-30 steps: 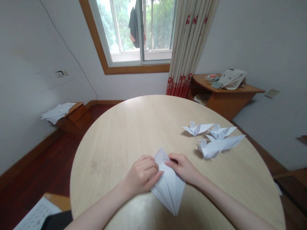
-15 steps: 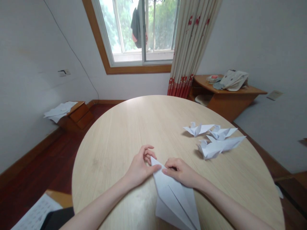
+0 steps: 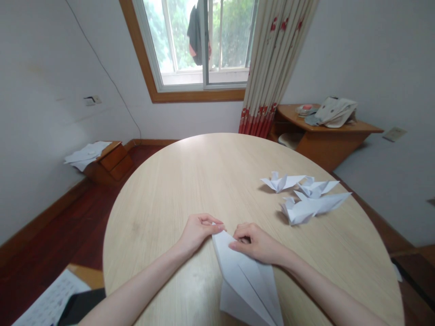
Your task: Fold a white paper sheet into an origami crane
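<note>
A folded sheet of white paper [image 3: 243, 276] lies on the table near me, its narrow end pointing away and its wide end running past the lower edge of the view. My left hand [image 3: 199, 232] pinches the narrow tip between thumb and fingers. On the paper's right edge, just below that tip, my right hand [image 3: 256, 243] grips with thumb on top and fingers curled. A long crease or flap edge runs down the middle of the sheet. The fingertips under the paper are hidden.
Several folded paper birds [image 3: 312, 208] stand at the right of the round wooden table [image 3: 163, 181]. A printed sheet [image 3: 50, 299] and a dark flat object [image 3: 81, 308] lie lower left. Beyond are a curtain [image 3: 272, 68], a corner desk [image 3: 326, 136] and a small cabinet [image 3: 115, 160].
My left thumb and fingers have come together on the paper's tip, which stood up as a point before and is now covered. My right hand has stayed nearly still.
</note>
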Demonstrator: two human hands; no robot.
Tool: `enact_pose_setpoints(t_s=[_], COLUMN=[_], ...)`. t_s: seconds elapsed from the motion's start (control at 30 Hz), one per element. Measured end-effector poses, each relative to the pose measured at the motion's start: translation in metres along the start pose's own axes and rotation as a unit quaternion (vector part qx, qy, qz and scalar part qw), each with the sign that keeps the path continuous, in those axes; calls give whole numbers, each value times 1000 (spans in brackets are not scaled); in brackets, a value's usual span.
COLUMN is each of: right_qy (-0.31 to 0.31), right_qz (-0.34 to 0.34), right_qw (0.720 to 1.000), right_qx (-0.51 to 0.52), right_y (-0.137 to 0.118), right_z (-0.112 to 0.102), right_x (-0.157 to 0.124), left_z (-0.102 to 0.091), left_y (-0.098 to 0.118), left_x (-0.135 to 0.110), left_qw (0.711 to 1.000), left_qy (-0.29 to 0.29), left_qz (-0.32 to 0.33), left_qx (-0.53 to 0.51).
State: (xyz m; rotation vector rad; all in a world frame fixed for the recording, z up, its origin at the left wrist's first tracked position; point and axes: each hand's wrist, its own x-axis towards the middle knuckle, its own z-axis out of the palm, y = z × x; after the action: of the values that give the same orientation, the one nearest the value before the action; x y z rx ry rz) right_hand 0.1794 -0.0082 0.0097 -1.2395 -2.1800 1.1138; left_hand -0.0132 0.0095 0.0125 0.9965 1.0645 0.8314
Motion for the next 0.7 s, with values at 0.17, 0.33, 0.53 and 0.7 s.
enact_pose_setpoints(t_s=[0.17, 0.33, 0.53, 0.7], right_qy=[-9, -17, -27, -19], right_qz=[14, 7, 8, 4], right_qw=[1000, 999, 997, 998], right_qx=[13, 33, 67, 59], right_y=[-1, 2, 7, 6], right_z=[-2, -3, -3, -3], right_x=[0, 0, 1, -1], left_z=[0, 1, 1, -2], left_y=[1, 2, 4, 6], left_x=[1, 0, -2, 0], left_qw=[999, 997, 996, 995], left_qy=[1, -5, -8, 8], left_qz=[14, 35, 56, 68], left_qx=[-40, -65, -63, -73])
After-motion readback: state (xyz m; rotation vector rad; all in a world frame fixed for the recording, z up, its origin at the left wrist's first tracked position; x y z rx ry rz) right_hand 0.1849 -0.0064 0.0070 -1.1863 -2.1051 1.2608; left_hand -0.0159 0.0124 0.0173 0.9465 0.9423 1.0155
